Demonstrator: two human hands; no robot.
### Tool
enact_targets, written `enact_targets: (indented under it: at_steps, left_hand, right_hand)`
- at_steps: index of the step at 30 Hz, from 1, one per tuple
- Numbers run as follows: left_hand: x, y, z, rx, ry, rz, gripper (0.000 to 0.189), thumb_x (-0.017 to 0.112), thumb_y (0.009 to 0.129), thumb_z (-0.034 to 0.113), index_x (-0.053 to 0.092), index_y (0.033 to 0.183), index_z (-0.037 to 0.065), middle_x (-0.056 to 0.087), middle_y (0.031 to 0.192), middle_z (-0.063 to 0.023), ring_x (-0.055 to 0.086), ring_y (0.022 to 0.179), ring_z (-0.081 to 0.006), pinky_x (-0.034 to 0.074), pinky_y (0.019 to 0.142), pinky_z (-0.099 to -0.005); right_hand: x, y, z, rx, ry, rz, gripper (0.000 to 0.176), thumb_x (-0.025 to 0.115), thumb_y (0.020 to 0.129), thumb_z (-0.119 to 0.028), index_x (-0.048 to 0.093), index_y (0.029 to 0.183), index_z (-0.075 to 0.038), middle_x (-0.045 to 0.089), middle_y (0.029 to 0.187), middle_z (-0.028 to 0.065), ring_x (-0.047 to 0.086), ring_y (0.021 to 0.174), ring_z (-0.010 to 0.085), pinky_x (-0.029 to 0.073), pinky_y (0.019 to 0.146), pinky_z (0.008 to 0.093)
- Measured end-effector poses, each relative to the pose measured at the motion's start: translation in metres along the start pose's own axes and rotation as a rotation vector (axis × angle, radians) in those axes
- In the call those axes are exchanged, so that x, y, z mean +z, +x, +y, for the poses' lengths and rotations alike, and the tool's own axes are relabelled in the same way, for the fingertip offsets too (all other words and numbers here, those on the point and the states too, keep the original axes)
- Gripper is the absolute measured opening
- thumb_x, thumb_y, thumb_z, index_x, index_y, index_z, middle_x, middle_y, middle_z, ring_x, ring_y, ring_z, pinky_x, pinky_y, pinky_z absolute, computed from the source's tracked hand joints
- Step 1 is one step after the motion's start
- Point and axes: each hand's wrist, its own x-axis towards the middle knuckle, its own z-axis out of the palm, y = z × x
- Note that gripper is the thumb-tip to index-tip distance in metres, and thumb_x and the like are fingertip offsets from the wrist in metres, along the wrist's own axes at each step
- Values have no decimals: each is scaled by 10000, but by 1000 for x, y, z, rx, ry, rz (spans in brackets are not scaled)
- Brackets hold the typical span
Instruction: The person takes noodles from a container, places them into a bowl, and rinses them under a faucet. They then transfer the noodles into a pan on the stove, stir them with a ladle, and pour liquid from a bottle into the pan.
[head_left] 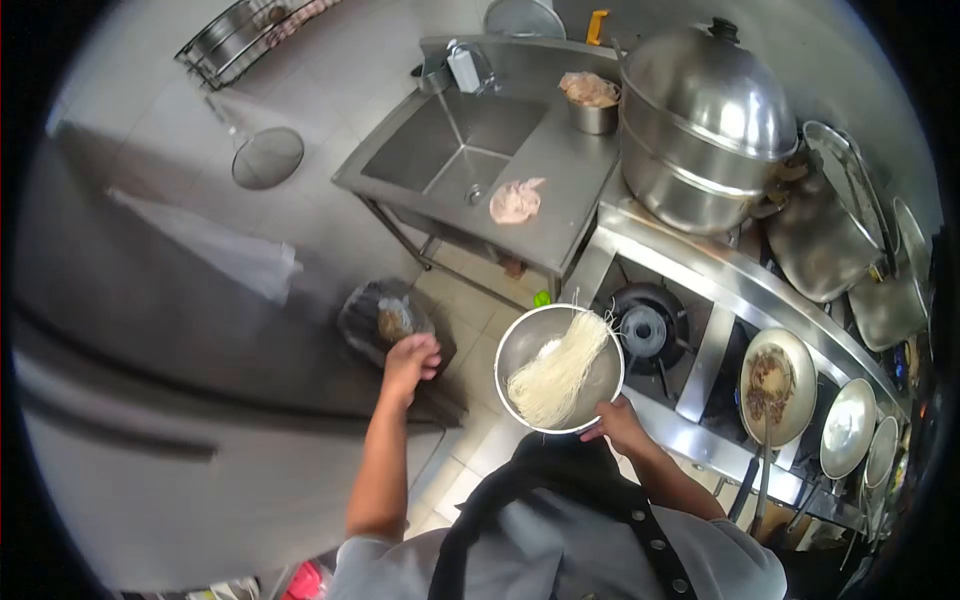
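My right hand grips the near rim of a round metal bowl. In the bowl lies a bundle of thin, pale dry noodles, its far ends sticking up past the rim. A small white patch shows beside the noodles. To the left, my left hand is held over a bin with a dark liner, its fingers curled closed; whether anything is in them is hidden. Just beyond that hand, a crumpled clear and brownish piece shows at the bin's opening.
A steel sink counter ahead bears a pinkish crumpled item and a filled metal pot. On the right stands a stove with a bare burner, a big lidded steamer pot and a pan. A steel fridge flanks my left.
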Motion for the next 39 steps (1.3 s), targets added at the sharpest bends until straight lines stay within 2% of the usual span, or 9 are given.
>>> enact_targets:
  at_steps: [7,13,17,19,20,23,26,29,39]
  left_hand:
    - [-82,94,-69,-359,-81,260,277,557,887,231,577,1104,60,632,903,-46,604,735,-160,484,590,-304]
    - [-106,186,-218,-638,-480,30,304,533,905,316,561,1108,91,628,900,-67,610,726,-207,520,636,-401]
    - [-119,232,-261,-948,278,-4,357,450,944,344,510,1182,84,590,1026,-123,586,864,-265,469,801,-466]
    - [-152,271,-303,-933,56,-48,342,496,918,334,529,1167,102,597,1028,-111,588,822,-255,485,739,-449]
    - [-163,281,-297,-924,-155,-83,331,541,893,325,548,1152,119,605,1030,-99,591,780,-245,502,677,-433]
    - [-176,312,-237,-658,187,-54,269,557,884,327,576,1049,115,612,887,-64,580,665,-200,471,538,-374]
    - [-267,371,-321,-561,-862,-518,370,533,899,364,562,1124,72,621,991,-101,615,805,-274,502,674,-476]
    - [-236,339,-232,-470,94,206,178,555,876,248,607,872,78,593,781,-49,558,573,-178,437,464,-339]
    - [-272,319,-197,-667,-125,207,147,552,903,235,585,935,95,572,757,-38,520,540,-142,435,445,-311]
  right_hand:
    - [11,71,-71,-49,-51,50,393,439,835,-115,479,1101,170,626,917,251,662,670,310,582,521,362]
    - [36,116,-102,-96,-4,141,389,413,852,-123,484,1083,182,622,933,264,656,655,312,579,535,357]
    - [75,139,-135,-102,56,248,381,412,825,-128,494,1035,180,614,926,261,654,652,332,571,524,381]
    - [85,162,-140,-108,103,286,367,418,812,-117,503,1016,177,621,897,259,657,652,337,568,521,381]
    - [84,172,-145,-67,87,257,364,418,809,-111,500,1018,176,623,890,257,658,655,337,569,522,383]
    - [105,211,-161,-72,87,295,334,429,805,-112,515,966,167,634,844,240,660,643,315,576,540,391]
    - [114,257,-174,-92,36,272,337,433,796,-101,501,967,182,630,856,264,659,656,318,583,566,373]
    - [144,289,-209,-77,107,230,325,402,802,-72,476,975,194,620,810,271,652,638,327,583,549,376]
    - [199,373,-249,-113,141,214,324,406,821,-85,462,1001,178,609,892,270,651,662,339,569,530,368]
